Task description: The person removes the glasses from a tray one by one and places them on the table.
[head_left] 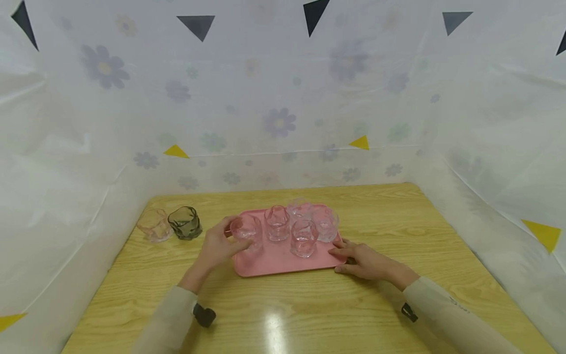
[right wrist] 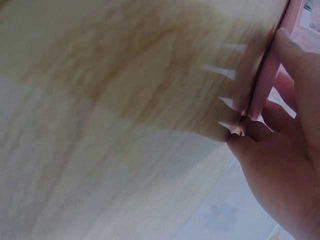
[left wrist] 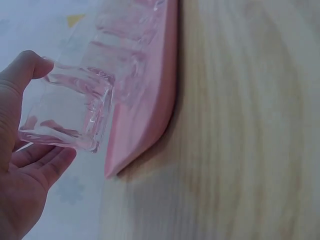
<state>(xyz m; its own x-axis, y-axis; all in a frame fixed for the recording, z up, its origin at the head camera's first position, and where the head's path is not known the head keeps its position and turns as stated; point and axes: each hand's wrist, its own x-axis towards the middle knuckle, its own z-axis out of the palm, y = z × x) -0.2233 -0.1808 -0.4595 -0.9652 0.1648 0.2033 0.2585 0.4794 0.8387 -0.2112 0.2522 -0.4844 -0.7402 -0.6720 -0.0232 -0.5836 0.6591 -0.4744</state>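
While left hand (head_left: pixel 218 246) grips one glass (head_left: pixel 253 230), right hand (head_left: pixel 366 261) holds one pink tray (head_left: pixel 274 263); six other glasses (head_left: pixel 304 239).

In front of me: wood-grain table (head_left: pixel 380 216), glare streak (head_left: pixel 275 329) on near side. White sheeting (head_left: pixel 265 91) around; purple flowers (head_left: pixel 104 68), dark triangles (head_left: pixel 197 26), yellow triangles (head_left: pixel 361 143).

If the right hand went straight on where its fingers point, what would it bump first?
The right hand is touching the pink tray; beyond its edge, probably the front clear glass comes first, though depth is unclear.
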